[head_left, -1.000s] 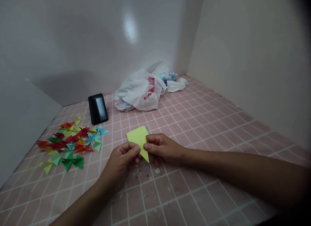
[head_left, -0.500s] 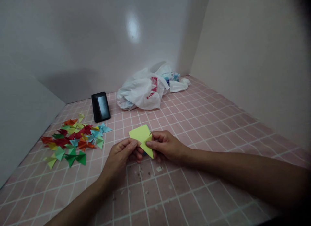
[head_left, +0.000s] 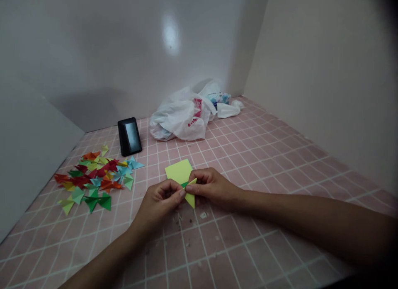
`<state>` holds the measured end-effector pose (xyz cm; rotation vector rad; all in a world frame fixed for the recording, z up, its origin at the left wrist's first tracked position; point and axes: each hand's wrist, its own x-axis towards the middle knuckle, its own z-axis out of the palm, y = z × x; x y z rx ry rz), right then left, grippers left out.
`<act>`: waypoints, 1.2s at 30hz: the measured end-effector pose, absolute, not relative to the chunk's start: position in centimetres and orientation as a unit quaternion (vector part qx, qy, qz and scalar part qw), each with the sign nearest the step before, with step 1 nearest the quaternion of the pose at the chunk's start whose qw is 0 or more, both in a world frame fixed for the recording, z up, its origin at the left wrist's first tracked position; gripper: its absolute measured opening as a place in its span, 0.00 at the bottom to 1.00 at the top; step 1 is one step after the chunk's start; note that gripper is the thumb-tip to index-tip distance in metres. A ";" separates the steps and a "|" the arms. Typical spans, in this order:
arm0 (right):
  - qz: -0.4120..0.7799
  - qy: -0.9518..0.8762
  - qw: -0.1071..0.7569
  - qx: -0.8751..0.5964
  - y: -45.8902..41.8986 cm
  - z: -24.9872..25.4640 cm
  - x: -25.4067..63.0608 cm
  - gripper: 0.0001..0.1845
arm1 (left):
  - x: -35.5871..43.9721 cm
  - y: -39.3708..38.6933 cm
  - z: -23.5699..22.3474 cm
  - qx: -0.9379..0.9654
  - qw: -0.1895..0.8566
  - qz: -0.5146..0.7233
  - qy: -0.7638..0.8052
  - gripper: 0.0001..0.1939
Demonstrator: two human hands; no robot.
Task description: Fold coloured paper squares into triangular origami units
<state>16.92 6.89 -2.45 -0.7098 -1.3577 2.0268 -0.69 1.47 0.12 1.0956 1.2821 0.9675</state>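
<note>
Head view, and from the left it's a heap of folded paper [head_left: 104,171], then a black device [head_left: 129,136]. Here's the left hand [head_left: 163,197], thumb and fingers pinching the edge of a small yellow paper [head_left: 191,200], just on the near side of a yellow square [head_left: 178,169]. One sharp corner points toward the wearer, another up and right; fingertips cover the rest, so its long axis is hard to read. And the right hand [head_left: 214,189] pinches too, its lower fingers hidden.
</note>
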 end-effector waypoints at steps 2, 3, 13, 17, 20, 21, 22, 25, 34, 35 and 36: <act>0.757 -0.515 0.298 -0.270 6.8 -2.4 17.0 0.17 | -0.8 1.5 0.0 0.460 0.577 0.408 0.538 0.14; 0.754 -0.519 0.298 -0.269 6.9 -2.4 17.0 0.18 | -0.9 1.6 -0.1 0.454 0.585 0.410 0.533 0.14; 0.772 -0.480 0.329 -0.255 7.6 -2.0 17.2 0.20 | -1.0 2.0 -0.2 0.352 0.652 0.468 0.482 0.14; 0.786 -0.491 0.305 -0.218 7.3 -2.0 17.0 0.19 | -1.0 2.1 -0.5 0.335 0.667 0.478 0.463 0.13; 0.795 -0.484 0.300 -0.209 7.2 -2.2 17.0 0.18 | -0.9 2.2 -0.8 0.326 0.677 0.477 0.456 0.12; 0.797 -0.481 0.300 -0.207 7.2 -2.3 17.0 0.17 | -0.9 2.2 -0.8 0.324 0.681 0.477 0.452 0.12; 0.798 -0.480 0.300 -0.205 7.2 -2.3 17.0 0.17 | -0.9 2.2 -0.9 0.322 0.684 0.478 0.447 0.11; 0.801 -0.481 0.298 -0.196 7.1 -2.3 17.0 0.18 | -0.8 2.2 -0.8 0.321 0.693 0.485 0.427 0.10; 0.812 -0.474 0.295 -0.169 7.0 -2.0 16.7 0.19 | -0.7 2.3 -1.2 0.324 0.715 0.472 0.401 0.09; 0.812 -0.475 0.295 -0.167 7.1 -2.0 16.7 0.18 | -0.7 2.3 -1.3 0.322 0.716 0.471 0.402 0.09; 0.813 -0.475 0.295 -0.166 7.1 -2.0 16.7 0.18 | -0.7 2.3 -1.3 0.319 0.717 0.471 0.402 0.09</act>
